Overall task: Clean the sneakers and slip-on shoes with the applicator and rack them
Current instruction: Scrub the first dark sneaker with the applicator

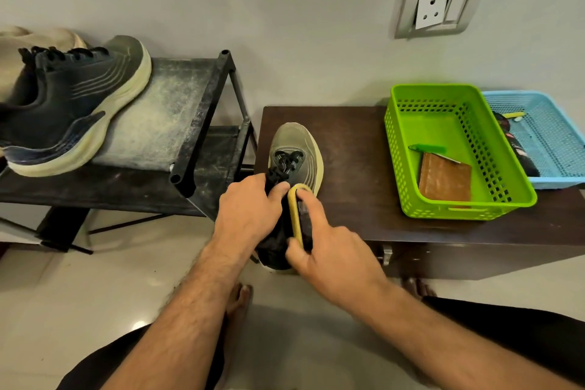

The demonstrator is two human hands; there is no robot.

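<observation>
A dark sneaker [296,149] with a cream sole lies on the brown low table [354,168], toe pointing at the wall. My left hand [250,209] grips its tongue and collar. My right hand [319,247] holds a yellow-backed applicator brush [296,212] against the sneaker's right side near the opening. The matching sneaker [79,104] sits on the top shelf of the black shoe rack [202,123] at the left, toe toward the wall. The heel of the held sneaker is hidden under my hands.
A green basket [395,136] on the table holds a brown cloth [444,180] and a green tool. A blue basket [550,136] with dark items stands beside it at the right edge. A beige item [31,38] lies behind the racked sneaker. A wall socket [440,6] is above.
</observation>
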